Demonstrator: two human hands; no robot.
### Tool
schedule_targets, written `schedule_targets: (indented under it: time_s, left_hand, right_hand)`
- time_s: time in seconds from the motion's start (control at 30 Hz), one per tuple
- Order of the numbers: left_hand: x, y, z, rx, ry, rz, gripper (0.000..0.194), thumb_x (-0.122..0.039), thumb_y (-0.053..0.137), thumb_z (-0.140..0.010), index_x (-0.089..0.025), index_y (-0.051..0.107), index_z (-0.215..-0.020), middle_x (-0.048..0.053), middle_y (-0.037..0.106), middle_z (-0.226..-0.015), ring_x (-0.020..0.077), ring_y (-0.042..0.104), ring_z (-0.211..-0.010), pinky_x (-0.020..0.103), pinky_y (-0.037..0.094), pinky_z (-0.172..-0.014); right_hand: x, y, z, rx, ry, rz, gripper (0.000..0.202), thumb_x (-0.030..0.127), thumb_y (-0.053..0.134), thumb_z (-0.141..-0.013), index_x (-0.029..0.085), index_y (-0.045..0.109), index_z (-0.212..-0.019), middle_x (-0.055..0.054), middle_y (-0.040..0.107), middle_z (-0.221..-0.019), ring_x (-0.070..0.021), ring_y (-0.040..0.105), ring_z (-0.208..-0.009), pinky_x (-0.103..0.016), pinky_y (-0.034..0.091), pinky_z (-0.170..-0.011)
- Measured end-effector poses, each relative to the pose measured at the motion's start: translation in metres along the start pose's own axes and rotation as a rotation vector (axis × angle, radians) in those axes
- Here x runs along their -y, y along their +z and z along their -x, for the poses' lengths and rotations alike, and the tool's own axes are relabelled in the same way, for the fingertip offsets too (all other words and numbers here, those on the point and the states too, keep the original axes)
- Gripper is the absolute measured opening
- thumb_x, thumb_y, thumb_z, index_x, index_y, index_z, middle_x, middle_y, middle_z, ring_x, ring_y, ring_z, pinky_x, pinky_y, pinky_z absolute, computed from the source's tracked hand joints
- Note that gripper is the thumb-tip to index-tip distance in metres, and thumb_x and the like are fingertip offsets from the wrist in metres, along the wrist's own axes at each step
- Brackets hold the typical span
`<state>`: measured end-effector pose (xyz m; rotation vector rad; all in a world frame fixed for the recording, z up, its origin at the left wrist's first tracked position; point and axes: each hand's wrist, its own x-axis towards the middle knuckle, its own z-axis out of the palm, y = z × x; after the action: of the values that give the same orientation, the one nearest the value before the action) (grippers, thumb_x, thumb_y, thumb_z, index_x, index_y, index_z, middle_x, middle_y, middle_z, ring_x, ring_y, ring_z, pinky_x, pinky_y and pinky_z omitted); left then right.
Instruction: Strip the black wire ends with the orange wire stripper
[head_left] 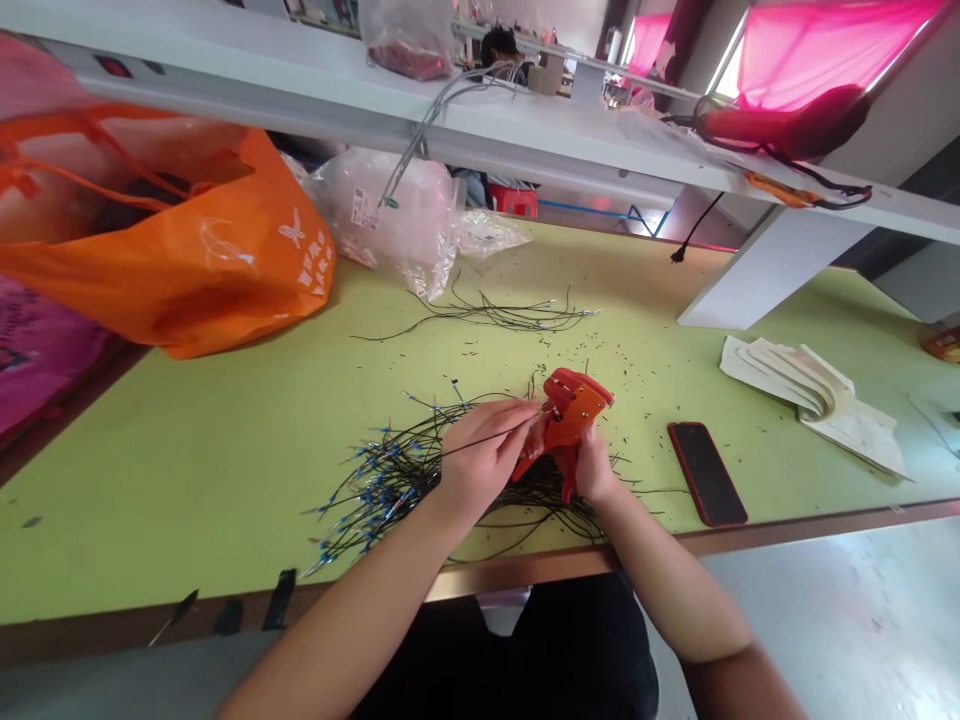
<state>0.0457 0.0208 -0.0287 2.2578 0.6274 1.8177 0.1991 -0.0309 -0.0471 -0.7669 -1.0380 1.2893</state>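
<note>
My right hand (592, 465) is wrapped round the handles of a red and orange wire stripper (576, 410), held above the table. Pinched in the fingers of my left hand (484, 450) is a thin black wire (487, 440), its end at the jaws of the tool. Whether the jaws are clamped on it I cannot tell. Beneath both hands lies a heap of black wires (540, 500). Many carry small blue connectors (386, 490) at their left ends.
Farther back lies a smaller bunch of black wires (517, 315). Dark clippings dot the yellow-green table (225, 450). A phone (707, 473) and folded cloths (814, 395) are on the right, an orange bag (247, 250) and plastic bags (397, 210) at the back left. A shelf (585, 130) spans overhead; a person (504, 50) sits beyond.
</note>
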Motion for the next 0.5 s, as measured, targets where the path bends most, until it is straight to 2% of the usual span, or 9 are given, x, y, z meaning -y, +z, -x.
schedule_targets:
  time_s: [0.1, 0.2, 0.3, 0.37, 0.5]
  left_hand:
    - [-0.001, 0.002, 0.003, 0.037, 0.028, -0.014, 0.029, -0.007, 0.07, -0.091, -0.021, 0.071, -0.116, 0.005, 0.081, -0.103, 0.0173, 0.078, -0.09, 0.029, 0.063, -0.085]
    - [-0.003, 0.002, 0.006, 0.061, 0.025, 0.036, 0.034, -0.005, 0.067, -0.091, -0.022, 0.068, -0.121, 0.006, 0.081, -0.107, 0.0177, 0.078, -0.094, 0.029, 0.062, -0.086]
    - [-0.004, 0.002, 0.008, 0.086, 0.03, 0.055, 0.036, -0.005, 0.065, -0.093, -0.023, 0.067, -0.123, 0.006, 0.081, -0.109, 0.0176, 0.078, -0.095, 0.029, 0.062, -0.086]
    - [-0.003, 0.003, 0.008, 0.082, 0.03, 0.03, 0.034, -0.008, 0.064, -0.094, -0.024, 0.067, -0.123, 0.006, 0.081, -0.108, 0.0177, 0.078, -0.093, 0.029, 0.062, -0.086]
    - [0.003, 0.003, 0.007, 0.041, -0.011, -0.059, 0.025, -0.012, 0.064, -0.096, -0.023, 0.07, -0.117, 0.006, 0.081, -0.101, 0.0187, 0.079, -0.089, 0.03, 0.063, -0.083]
  right_hand:
    - [-0.002, -0.002, 0.001, -0.026, 0.001, 0.018, 0.066, 0.09, 0.051, -0.079, 0.027, 0.066, -0.092, -0.007, 0.065, -0.072, -0.0311, 0.069, -0.079, -0.048, 0.061, -0.071]
    - [-0.003, -0.002, 0.001, -0.116, 0.041, 0.014, 0.068, 0.091, 0.052, -0.077, 0.028, 0.065, -0.099, -0.007, 0.067, -0.073, -0.0313, 0.069, -0.079, -0.047, 0.06, -0.068]
    - [-0.004, -0.002, 0.001, -0.171, 0.101, 0.054, 0.07, 0.095, 0.052, -0.073, 0.029, 0.064, -0.094, -0.007, 0.067, -0.073, -0.0317, 0.069, -0.079, -0.046, 0.059, -0.065]
    - [-0.003, -0.002, 0.002, -0.17, 0.103, 0.081, 0.072, 0.096, 0.052, -0.071, 0.028, 0.063, -0.092, -0.008, 0.067, -0.074, -0.0317, 0.069, -0.08, -0.046, 0.059, -0.065]
    - [0.007, 0.0, 0.003, -0.121, 0.027, 0.053, 0.069, 0.09, 0.054, -0.077, 0.029, 0.062, -0.108, -0.007, 0.068, -0.078, -0.0309, 0.069, -0.081, -0.046, 0.06, -0.065]
